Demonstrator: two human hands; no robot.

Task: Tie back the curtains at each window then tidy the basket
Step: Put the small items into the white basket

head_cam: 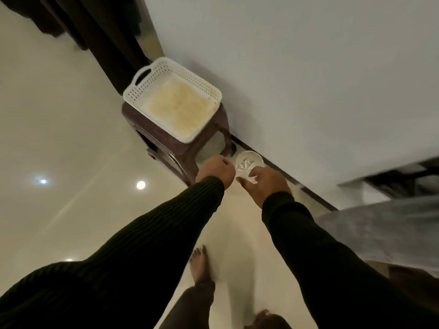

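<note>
A white perforated plastic basket (152, 85) with a handle sits on a dark brown stool (166, 143) against the wall; its inside looks pale yellow and blurred. A clear cut-glass tumbler (248, 163) is held just right of the stool, close to the wall. My right hand (266, 184) grips the glass from below. My left hand (215, 170) is closed into a fist beside the glass, touching or nearly touching its left side; whether it holds anything is hidden. A dark curtain (95, 27) hangs at the upper left, behind the basket.
The white wall (308, 79) runs diagonally with a dark skirting board (308, 188) at its foot. Glossy cream floor tiles (59, 138) reflect ceiling lights. A grey cloth-covered surface (380, 231) lies at the right. My bare foot (198, 264) stands below the hands.
</note>
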